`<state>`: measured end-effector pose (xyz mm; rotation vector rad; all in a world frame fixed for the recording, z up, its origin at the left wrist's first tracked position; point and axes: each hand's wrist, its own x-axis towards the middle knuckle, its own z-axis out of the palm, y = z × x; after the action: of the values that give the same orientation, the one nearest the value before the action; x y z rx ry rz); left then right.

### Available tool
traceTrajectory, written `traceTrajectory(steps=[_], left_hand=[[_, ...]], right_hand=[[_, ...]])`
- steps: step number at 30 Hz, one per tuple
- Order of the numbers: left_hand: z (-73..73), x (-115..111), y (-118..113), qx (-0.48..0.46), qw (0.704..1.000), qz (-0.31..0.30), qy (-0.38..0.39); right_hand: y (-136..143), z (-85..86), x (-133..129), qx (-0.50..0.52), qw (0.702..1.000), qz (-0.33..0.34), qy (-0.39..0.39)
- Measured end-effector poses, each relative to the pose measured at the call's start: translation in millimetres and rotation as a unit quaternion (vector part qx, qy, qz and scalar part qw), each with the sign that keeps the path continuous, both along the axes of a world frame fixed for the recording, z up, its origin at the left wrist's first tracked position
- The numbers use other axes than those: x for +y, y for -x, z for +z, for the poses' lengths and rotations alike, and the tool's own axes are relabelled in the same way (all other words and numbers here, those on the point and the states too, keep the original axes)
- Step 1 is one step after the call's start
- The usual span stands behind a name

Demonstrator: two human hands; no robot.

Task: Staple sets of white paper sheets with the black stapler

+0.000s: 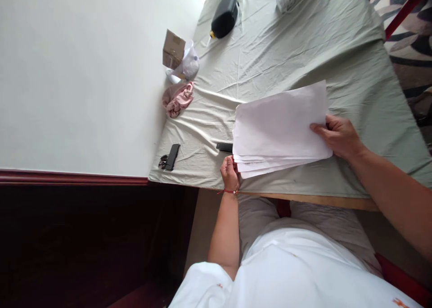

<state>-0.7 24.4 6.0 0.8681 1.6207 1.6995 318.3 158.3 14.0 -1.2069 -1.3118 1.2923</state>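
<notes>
Left hand point(230, 173) and right hand point(340, 136) hold papers point(278, 123); tub point(173, 76) seemingly holds carton point(173, 49).

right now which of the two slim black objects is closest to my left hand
The bar that the papers partly cover; the other object lies farther left.

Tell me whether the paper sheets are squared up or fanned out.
Slightly fanned out: several lower edges of the paper sheets show stepped beneath the top one, widest apart near the left hand.

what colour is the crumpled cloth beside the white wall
The crumpled cloth is pink, best seen in the head view.
</notes>
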Motion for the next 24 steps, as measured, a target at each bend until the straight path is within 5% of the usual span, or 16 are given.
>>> traceTrajectory(steps=[9,24], left_hand=[[-3.7,1.9,5.5,0.106,0.993,0.025,0.037],[-6.8,-0.5,8.7,0.132,0.990,0.031,0.041]], right_hand=[[-1.0,-3.7,1.3,0.013,1.000,0.016,-0.001],[-4.1,-8.4,3.4,-0.011,0.999,0.025,-0.018]])
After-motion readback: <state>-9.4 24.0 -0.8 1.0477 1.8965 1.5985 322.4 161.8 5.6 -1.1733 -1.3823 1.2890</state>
